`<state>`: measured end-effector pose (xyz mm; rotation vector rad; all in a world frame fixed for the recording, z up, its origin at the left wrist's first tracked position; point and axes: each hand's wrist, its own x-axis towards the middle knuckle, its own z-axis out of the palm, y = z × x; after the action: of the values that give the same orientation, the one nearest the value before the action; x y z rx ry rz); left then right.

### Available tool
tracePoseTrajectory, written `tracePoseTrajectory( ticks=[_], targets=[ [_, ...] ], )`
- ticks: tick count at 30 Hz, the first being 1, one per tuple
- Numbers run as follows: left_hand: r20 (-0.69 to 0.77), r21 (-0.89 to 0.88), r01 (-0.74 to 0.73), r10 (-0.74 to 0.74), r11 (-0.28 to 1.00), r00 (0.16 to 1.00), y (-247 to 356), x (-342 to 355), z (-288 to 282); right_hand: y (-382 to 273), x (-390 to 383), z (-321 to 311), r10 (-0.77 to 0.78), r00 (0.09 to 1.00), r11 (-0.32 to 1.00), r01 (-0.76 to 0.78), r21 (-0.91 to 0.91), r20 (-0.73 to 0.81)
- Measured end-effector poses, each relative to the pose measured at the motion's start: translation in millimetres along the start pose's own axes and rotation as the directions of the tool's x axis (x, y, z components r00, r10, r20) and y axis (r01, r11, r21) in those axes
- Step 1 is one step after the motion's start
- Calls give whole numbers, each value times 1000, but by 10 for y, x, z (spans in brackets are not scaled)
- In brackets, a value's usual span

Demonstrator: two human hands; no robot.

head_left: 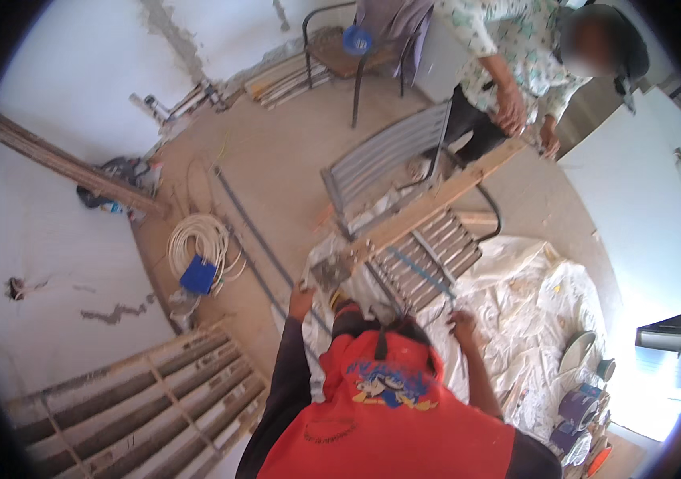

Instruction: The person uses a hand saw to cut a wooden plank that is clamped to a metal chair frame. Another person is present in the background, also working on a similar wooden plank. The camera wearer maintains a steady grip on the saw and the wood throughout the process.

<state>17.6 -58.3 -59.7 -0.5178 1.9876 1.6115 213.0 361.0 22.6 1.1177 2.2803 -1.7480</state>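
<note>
Starting at the lower left of the frame: slatted panel (149,399) flat on the floor, with a coil of white cable (201,239) and a blue box (197,275) above it.

Moving to centre: left hand (300,302) raised to the near end of a long wooden plank (428,203), fingers against it, grip too small to tell. Plank slanting from there toward the upper right, lying across a grey metal grille (388,160).

Right hand (462,323) just below a second grille (428,259), down on the white sheet (516,319), fingers curled, holding something or not impossible to say.

Far end of the plank under another person's hand (509,108) at upper right. Paint tins (580,407) at lower right.

Plank likely stiff, fairly heavy and rough-edged; best gripped at both ends, kept level.
</note>
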Motion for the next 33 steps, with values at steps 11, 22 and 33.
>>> tracePoseTrajectory(
  ticks=[11, 22, 33],
  targets=[
    [392, -209, 146, -54, 967, 918, 516, 266, 109, 1722, -1673, 287, 352, 936, 574, -228, -787, -14],
    [243, 298, -347, 281, 889, 928, 329, 248, 95, 1808, -1785, 878, 408, 872, 671, -487, -559, -270],
    [515, 25, 123, -118, 992, 849, 519, 364, -1, 1072, -840, 821, 286, 841, 898, -403, -179, -459]
  ],
)
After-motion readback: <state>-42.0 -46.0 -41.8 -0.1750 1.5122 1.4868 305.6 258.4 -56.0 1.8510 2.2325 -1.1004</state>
